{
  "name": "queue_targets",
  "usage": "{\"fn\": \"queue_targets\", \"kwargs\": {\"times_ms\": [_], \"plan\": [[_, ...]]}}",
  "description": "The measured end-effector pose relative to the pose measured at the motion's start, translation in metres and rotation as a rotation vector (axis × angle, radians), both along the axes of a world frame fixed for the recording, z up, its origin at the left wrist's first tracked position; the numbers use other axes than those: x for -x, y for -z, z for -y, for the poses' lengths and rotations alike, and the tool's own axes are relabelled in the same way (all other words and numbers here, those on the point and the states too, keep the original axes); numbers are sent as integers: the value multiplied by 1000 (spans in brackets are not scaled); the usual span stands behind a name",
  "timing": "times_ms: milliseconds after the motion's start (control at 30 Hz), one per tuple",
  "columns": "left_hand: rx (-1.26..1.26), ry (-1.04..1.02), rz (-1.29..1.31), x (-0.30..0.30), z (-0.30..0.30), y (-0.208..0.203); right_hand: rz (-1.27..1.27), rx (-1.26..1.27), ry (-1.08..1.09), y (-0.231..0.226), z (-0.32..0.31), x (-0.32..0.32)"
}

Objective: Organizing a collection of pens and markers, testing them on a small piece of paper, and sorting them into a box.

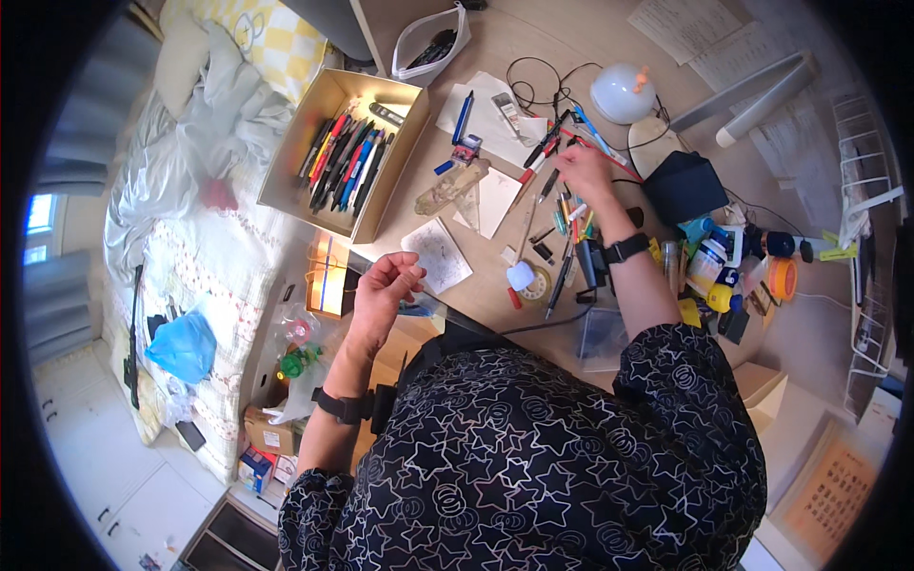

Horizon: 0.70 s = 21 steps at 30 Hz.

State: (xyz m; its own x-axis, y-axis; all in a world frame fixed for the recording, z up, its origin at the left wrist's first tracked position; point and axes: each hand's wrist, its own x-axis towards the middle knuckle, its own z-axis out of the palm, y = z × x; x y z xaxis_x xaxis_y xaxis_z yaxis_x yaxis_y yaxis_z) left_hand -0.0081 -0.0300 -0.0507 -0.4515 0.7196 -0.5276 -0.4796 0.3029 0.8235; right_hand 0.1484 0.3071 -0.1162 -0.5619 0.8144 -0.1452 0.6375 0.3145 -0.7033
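Note:
My right hand [585, 173] reaches over the pile of pens on the desk. Its fingers are pinched at the upper end of a dark pen [548, 186]. Near the desk's front edge, my left hand [385, 289] hovers with fingers curled in and thumb against them, and nothing shows in it. Beyond it stands an open cardboard box [401, 170] holding many pens and markers [345, 162] laid side by side. A white sheet with faint drawing [436, 255] lies just right of my left hand.
A round white lamp [624, 93] and tangled cables are at the back. Bottles and tape [716, 270] crowd the right side. A blue marker [463, 116] lies on paper, and a mesh pouch [431, 43] stands behind the box. The bed [205, 257] is at left.

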Motion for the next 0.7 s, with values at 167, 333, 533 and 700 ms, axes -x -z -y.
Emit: {"fn": "queue_targets", "kwargs": {"times_ms": [167,333,533,700], "plan": [[74,6,-54,-5,3,3,480,-170,-20,-31,32,44],[93,0,-50,-7,8,4,367,45,17,-10,14,39],[88,-2,-24,-9,11,7,166,289,143,-26,31,41],[81,26,-29,-12,7,7,-9,463,280,-1,26,49]]}}
